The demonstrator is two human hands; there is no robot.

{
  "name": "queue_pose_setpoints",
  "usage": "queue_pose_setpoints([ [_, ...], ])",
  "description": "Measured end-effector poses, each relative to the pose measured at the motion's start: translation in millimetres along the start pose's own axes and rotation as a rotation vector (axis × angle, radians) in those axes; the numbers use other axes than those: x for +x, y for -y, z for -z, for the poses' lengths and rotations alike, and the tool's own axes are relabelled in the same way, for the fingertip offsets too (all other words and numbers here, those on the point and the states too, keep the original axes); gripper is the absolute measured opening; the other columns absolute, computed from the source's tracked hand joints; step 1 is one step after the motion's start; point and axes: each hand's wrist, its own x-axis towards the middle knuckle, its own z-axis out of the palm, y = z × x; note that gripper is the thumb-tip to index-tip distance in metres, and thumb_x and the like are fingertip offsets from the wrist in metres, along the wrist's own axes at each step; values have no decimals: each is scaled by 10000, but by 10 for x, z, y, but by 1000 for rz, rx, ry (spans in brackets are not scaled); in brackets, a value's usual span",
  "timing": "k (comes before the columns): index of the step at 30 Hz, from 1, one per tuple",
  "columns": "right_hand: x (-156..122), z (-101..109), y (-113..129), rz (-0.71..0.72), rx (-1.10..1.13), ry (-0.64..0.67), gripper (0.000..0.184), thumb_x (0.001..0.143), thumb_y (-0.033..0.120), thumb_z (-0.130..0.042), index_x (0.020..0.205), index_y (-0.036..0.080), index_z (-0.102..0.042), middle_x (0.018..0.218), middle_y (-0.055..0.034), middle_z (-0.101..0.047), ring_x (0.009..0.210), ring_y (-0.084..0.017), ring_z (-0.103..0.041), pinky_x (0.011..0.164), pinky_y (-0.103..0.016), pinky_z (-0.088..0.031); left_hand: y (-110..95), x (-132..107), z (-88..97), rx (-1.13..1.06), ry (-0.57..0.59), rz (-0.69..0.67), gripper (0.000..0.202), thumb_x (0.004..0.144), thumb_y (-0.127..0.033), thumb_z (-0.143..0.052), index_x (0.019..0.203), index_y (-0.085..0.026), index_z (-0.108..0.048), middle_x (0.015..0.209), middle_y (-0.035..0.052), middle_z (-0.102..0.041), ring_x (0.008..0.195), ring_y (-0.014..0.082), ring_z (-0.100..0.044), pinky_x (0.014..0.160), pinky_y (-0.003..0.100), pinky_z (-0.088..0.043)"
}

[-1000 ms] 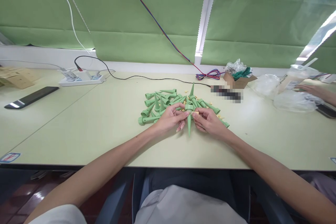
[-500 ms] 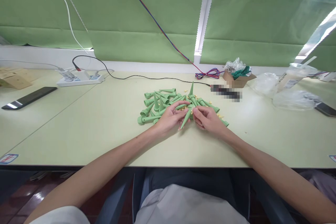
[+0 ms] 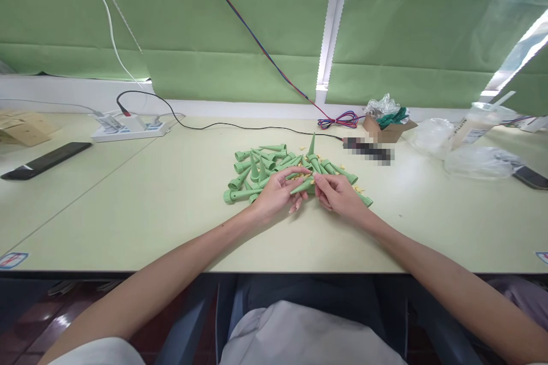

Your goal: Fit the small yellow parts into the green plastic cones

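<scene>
While set close together low over the pale worktop (image 3: 128,211), gripping one green plastic cone (image 3: 302,185) from both ends. Left hand (image 3: 277,194): fingers curled, thumb and fingertips closed on the narrow half. Right hand (image 3: 340,194): thumb and forefinger pinched at the wide end. Held tilted, tip down and to the left, just above the worktop at the near edge of the pile of cones (image 3: 261,168). Scattered through that pile, small yellowish bits (image 3: 358,189), too small to tell apart. Farther back on the left, a white power strip (image 3: 128,128) with a black cable (image 3: 240,127) running right toward a blurred dark object (image 3: 370,152). Near the left edge, a dark phone (image 3: 45,159) lying flat. At the back right, a red-and-blue wire (image 3: 338,121) coiled beside an open cardboard box (image 3: 387,132), then clear plastic bags (image 3: 479,162), a lidded drink cup (image 3: 475,125) and a second phone (image 3: 531,178). Behind everything, green blinds (image 3: 235,28).
</scene>
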Motion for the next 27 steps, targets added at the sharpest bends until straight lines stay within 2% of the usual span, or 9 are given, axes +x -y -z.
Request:
queue_pose_setpoints([
  [4,15,-11,-31,-48,29,-46,590,937,705,-453,601,223,-507,407,47,-382,349,-105,-335,379,-282,-249,15,7,3,44,-4,-86,293,844,-286,-656,1102,-162,-591,757,15,-640,440,92,-551,405,225,-425],
  [8,25,-19,-30,-104,64,-56,616,918,734,-452,567,231,-496,380,40,-389,322,-115,-335,373,-297,-239,35,-33,-6,221,-1,-190,267,859,-347,-662,1045,-176,-578,875,21,-620,463,79,-553,423,231,-424],
  [13,18,-16,17,-72,-86,-57,635,943,724,-404,545,236,-490,397,19,-406,375,-140,-366,427,-314,-298,60,-67,-10,453,-85,-269,273,898,-422,-632,1036,-188,-608,808,3,-600,482,78,-491,454,230,-376],
  [18,1,-6,26,33,-288,-209,659,972,711,-321,550,237,-497,477,-17,-469,493,-180,-452,520,-329,-354,58,-67,-13,672,-160,-393,247,924,-401,-588,831,-173,-602,695,-4,-572,559,107,-493,525,238,-380],
  [22,-8,19,17,86,-279,-306,636,990,676,-336,574,231,-518,486,-17,-469,519,-181,-461,532,-321,-339,67,-65,-2,822,-83,-447,240,912,-333,-580,737,-179,-523,662,-18,-540,558,105,-471,553,246,-368],
  [27,-10,23,30,119,-336,-286,624,1011,635,-329,572,232,-515,474,-7,-457,499,-176,-438,568,-332,-343,102,-39,35,1003,-12,-448,242,884,-262,-568,694,-191,-435,661,-10,-534,604,133,-472,589,274,-340],
])
